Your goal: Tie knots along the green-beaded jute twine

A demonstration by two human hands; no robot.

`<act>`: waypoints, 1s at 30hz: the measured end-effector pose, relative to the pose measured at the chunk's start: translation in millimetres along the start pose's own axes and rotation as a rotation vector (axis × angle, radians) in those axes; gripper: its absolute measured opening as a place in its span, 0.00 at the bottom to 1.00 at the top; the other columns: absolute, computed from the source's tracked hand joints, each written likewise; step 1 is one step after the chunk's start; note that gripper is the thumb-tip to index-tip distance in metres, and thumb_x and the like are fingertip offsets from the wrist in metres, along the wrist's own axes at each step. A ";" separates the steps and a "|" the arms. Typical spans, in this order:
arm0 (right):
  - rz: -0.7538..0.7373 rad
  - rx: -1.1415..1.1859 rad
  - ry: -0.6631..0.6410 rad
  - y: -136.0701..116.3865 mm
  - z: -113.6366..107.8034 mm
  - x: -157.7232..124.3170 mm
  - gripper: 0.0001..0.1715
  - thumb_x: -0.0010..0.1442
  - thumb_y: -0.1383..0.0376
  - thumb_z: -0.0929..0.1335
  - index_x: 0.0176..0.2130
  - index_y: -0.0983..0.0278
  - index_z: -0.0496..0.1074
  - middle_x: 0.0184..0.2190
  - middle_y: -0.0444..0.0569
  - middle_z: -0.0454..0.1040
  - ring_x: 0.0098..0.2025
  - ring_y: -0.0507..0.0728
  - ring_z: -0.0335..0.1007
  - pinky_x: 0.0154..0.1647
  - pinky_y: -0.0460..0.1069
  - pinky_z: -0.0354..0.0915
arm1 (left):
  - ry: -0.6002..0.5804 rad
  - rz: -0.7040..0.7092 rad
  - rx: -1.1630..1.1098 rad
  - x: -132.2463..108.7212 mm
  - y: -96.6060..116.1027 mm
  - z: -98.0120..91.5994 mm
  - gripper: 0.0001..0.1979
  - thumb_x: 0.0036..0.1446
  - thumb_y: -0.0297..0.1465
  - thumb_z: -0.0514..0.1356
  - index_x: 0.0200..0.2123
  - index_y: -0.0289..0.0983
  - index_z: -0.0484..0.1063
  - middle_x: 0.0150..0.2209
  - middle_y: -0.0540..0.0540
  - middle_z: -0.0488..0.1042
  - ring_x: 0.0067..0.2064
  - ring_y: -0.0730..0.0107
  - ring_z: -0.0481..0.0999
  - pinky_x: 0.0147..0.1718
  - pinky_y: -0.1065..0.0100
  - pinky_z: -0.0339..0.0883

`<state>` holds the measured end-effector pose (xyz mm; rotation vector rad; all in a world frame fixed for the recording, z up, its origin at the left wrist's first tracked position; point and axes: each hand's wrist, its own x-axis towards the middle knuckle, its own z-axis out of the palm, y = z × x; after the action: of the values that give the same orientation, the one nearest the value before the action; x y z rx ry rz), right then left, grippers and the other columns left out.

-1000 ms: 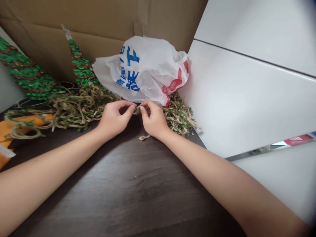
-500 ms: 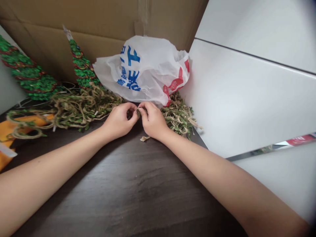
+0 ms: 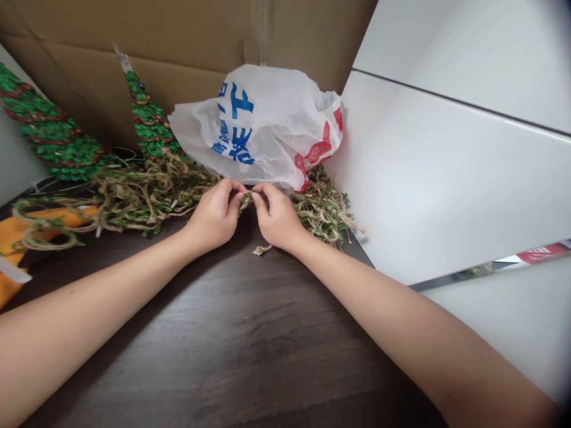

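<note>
Between my two hands runs a short stretch of twine with green leaves (image 3: 245,203), pinched from both sides. My left hand (image 3: 215,215) is closed on it with thumb and fingertips. My right hand (image 3: 279,217) pinches it too, its fingertips close to the left ones. A frayed twine end (image 3: 262,250) pokes out below my right hand onto the dark table. To the left lies a tangled heap of leafy twine (image 3: 143,193), and a bundle of the same twine (image 3: 323,208) lies at the right, partly behind my hand.
A white plastic bag (image 3: 272,119) with blue and red print rests behind my hands. Two tinsel trees (image 3: 151,122) stand at the back left before a cardboard sheet (image 3: 191,35). An orange item (image 3: 49,223) lies far left; a white tiled wall (image 3: 428,166) rises right.
My left hand has shifted slightly left, opening a small gap between the hands. More of the leafy twine shows between my fingertips. My right hand has barely moved.
</note>
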<state>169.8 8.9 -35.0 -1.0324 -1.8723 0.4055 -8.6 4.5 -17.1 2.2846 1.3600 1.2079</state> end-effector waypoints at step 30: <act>0.024 -0.047 -0.029 -3.8 -0.5 -3.0 0.13 0.76 0.59 0.62 0.51 0.61 0.72 0.50 0.56 0.82 0.52 0.63 0.78 0.57 0.58 0.71 | 0.010 -0.054 -0.099 3.3 7.4 -3.7 0.09 0.61 0.37 0.60 0.36 0.39 0.76 0.36 0.46 0.82 0.37 0.61 0.78 0.45 0.59 0.75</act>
<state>169.0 4.2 -34.0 -1.0864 -1.9052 0.3939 -6.0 2.4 -8.8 2.1640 1.3260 1.2421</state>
